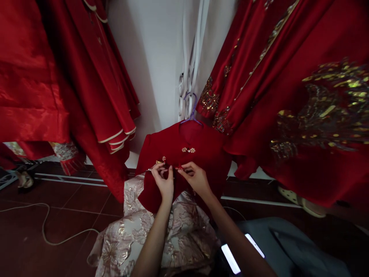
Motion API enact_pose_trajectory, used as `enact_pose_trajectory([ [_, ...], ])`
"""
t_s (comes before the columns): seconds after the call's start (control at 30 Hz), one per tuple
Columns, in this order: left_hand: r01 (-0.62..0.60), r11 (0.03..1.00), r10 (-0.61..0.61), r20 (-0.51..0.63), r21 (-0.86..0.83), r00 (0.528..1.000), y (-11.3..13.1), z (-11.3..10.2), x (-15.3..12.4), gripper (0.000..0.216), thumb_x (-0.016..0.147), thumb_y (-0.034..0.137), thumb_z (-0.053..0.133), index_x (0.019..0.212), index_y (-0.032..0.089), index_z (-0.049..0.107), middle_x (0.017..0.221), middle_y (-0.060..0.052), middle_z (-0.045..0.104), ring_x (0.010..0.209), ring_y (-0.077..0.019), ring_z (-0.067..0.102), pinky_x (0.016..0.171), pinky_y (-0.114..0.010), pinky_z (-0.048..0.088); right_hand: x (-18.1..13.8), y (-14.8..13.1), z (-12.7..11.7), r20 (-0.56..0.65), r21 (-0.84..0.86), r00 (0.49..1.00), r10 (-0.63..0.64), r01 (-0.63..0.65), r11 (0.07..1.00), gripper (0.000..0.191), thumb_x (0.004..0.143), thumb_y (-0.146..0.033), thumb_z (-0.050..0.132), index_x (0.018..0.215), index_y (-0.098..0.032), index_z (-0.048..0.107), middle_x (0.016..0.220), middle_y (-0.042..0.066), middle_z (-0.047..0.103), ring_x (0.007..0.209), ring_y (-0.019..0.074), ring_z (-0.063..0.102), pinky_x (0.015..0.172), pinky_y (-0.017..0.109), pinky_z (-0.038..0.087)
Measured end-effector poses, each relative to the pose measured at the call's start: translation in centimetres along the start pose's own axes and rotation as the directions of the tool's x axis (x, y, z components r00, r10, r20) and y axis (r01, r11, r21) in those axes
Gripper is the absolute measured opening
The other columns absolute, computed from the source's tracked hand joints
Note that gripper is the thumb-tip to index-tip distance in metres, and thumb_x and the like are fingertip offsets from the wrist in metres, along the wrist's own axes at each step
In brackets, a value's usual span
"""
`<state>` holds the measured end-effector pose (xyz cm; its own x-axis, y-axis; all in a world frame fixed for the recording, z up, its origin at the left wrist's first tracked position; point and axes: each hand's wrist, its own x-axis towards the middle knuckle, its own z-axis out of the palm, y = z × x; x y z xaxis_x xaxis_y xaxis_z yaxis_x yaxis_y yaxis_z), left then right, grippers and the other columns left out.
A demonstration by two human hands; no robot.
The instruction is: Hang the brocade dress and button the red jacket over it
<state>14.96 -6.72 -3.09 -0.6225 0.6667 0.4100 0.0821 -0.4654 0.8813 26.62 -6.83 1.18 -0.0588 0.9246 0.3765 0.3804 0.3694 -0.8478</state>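
A short-sleeved red jacket (215, 154) hangs from a purple hanger (191, 115) in front of me. A beaded flower clasp (188, 150) joins its front near the neck, and a loose beaded flower ornament (164, 158) shows at the left. My left hand (165, 181) is closed on the jacket's front edge, thumb and fingers curled. Close beside it, my right hand (196, 176) pinches the front edge with thumb and forefinger near a small red fastening. The fingers partly hide what lies between them. Beneath the jacket lies a pale gold brocade cloth (121, 242).
Red garments (100, 77) hang at the left, and red robes with gold sequins (331, 115) at the right. White straps (187, 57) hang above the hanger. A cable (46, 227) crosses the tiled floor. Two lit bright rectangles (230, 258) show by my right forearm, near a grey surface (288, 242).
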Motion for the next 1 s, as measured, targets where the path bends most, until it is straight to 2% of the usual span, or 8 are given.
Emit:
enact_pose_trajectory([
  [0.07, 0.028, 0.998, -0.029, -0.01, -0.053, 1.0, -0.6, 0.1, 0.7, 0.037, 0.072, 0.025, 0.064, 0.104, 0.02, 0.047, 0.107, -0.008, 0.052, 0.094, -0.0137, 0.057, 0.084, -0.028, 0.049, 0.4, -0.5, -0.2, 0.019, 0.023, 1.0, 0.002, -0.002, 1.0, 0.025, 0.071, -0.039, 0.066, 0.083, -0.017, 0.063, 0.08, 0.006, 0.069, 0.071, 0.0173, 0.065, 0.063, 0.028, 0.052],
  [0.2, 0.115, 0.984, -0.1, 0.112, -0.137, 0.989, -1.9, -0.1, 1.3, 0.035, 0.072, 0.021, 0.061, 0.104, 0.02, 0.047, 0.109, -0.008, 0.054, 0.099, -0.0137, 0.058, 0.091, -0.031, 0.047, 1.2, -2.0, 0.1, 0.03, 0.028, 0.999, -0.028, 0.027, 0.999, 0.024, 0.073, -0.038, 0.064, 0.087, -0.018, 0.066, 0.081, 0.006, 0.071, 0.072, 0.0175, 0.066, 0.064, 0.028, 0.053],
  [0.3, 0.147, 0.977, -0.131, 0.11, -0.157, 0.985, -2.2, -0.4, 1.3, 0.037, 0.072, 0.021, 0.06, 0.107, 0.019, 0.048, 0.111, -0.009, 0.056, 0.099, -0.0141, 0.059, 0.092, -0.031, 0.047, 1.6, -2.7, 0.8, 0.034, -0.01, 0.997, -0.064, 0.065, 0.998, 0.02, 0.077, -0.033, 0.06, 0.09, -0.02, 0.066, 0.084, 0.005, 0.071, 0.074, 0.0169, 0.067, 0.065, 0.028, 0.053],
  [0.43, 0.203, 0.956, -0.181, 0.12, -0.21, 0.976, -2.1, -0.6, 1.4, 0.037, 0.07, 0.019, 0.061, 0.106, 0.016, 0.054, 0.103, -0.008, 0.062, 0.093, -0.0147, 0.062, 0.089, -0.031, 0.049, 2.3, -2.2, 1.9, 0.019, -0.084, 0.992, -0.122, 0.123, 0.989, 0.017, 0.078, -0.031, 0.058, 0.088, -0.019, 0.066, 0.085, 0.004, 0.071, 0.072, 0.015, 0.065, 0.069, 0.028, 0.051],
  [0.57, 0.229, 0.947, -0.211, 0.101, -0.226, 0.972, -1.5, -0.7, 1.3, 0.036, 0.07, 0.018, 0.063, 0.105, 0.015, 0.059, 0.102, -0.008, 0.065, 0.093, -0.0156, 0.063, 0.09, -0.032, 0.049, 2.8, -1.5, 2.6, 0.029, -0.112, 0.992, -0.124, 0.127, 0.986, 0.017, 0.079, -0.031, 0.058, 0.088, -0.02, 0.066, 0.085, 0.003, 0.07, 0.069, 0.0136, 0.063, 0.068, 0.026, 0.05],
  [0.77, 0.231, 0.955, -0.229, 0.031, -0.183, 0.973, -0.3, -0.6, 1.1, 0.031, 0.071, 0.029, 0.067, 0.097, 0.013, 0.068, 0.099, -0.009, 0.069, 0.094, -0.0189, 0.064, 0.091, -0.035, 0.049, 2.9, -1.6, 2.9, 0.027, -0.255, 0.987, -0.156, 0.157, 0.954, 0.013, 0.08, -0.028, 0.057, 0.087, -0.02, 0.065, 0.085, 0.003, 0.068, 0.069, 0.0135, 0.061, 0.07, 0.027, 0.048],
  [1.0, 0.254, 0.949, -0.256, 0.013, -0.19, 0.967, -0.1, -0.7, 1.0, 0.032, 0.068, 0.03, 0.07, 0.095, 0.013, 0.069, 0.095, -0.009, 0.071, 0.088, -0.019, 0.066, 0.088, -0.035, 0.05, 2.7, -1.5, 3.0, 0.037, -0.262, 0.984, -0.176, 0.18, 0.948, 0.013, 0.082, -0.027, 0.055, 0.088, -0.021, 0.065, 0.086, 0.003, 0.067, 0.07, 0.0139, 0.061, 0.072, 0.027, 0.048],
])
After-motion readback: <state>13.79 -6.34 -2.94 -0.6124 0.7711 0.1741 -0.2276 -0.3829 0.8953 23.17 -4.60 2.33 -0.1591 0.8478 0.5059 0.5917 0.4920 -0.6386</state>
